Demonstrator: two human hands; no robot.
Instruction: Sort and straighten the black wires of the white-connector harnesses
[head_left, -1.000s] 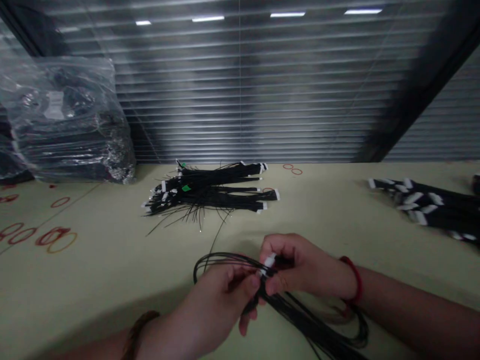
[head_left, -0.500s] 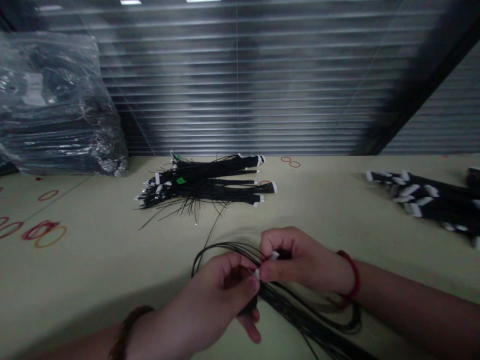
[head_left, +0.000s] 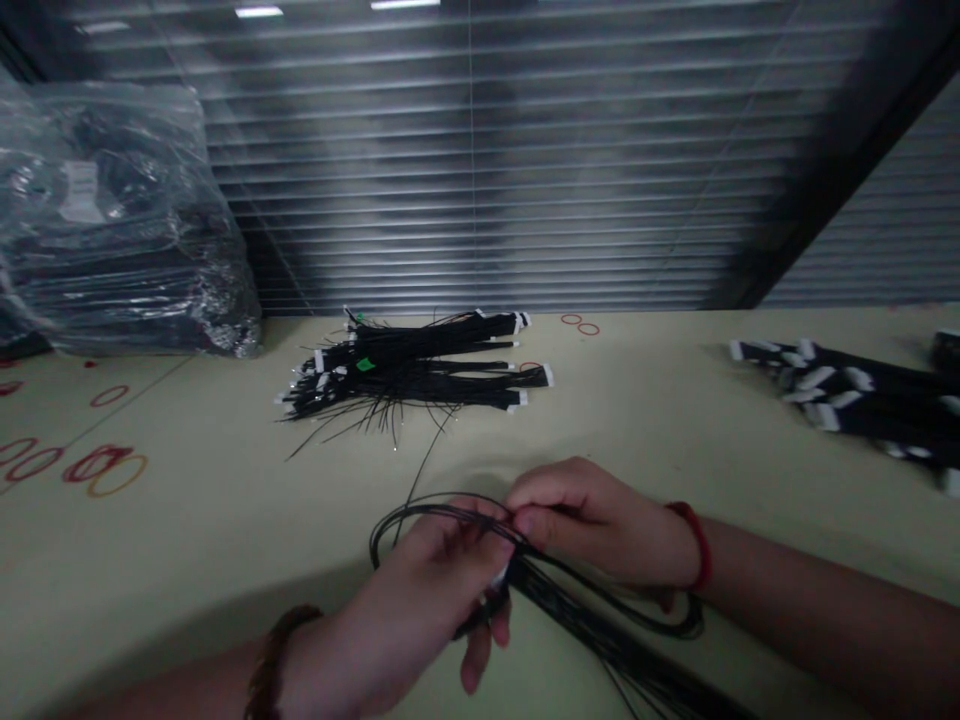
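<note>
Left hand (head_left: 412, 590) now meets right hand (head_left: 585, 520) on black wires (head_left: 585, 620).

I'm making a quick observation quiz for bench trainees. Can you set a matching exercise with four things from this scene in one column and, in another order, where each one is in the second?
Things:
1. Clear plastic bag
2. Red band
3. Dark bracelet
4. Black wires

Places:
A. On the left wrist
B. Held by the left hand and right hand
C. On the right wrist
D. At the back left of the table, holding black cables

Pairs: 1-D, 2-C, 3-A, 4-B
</note>
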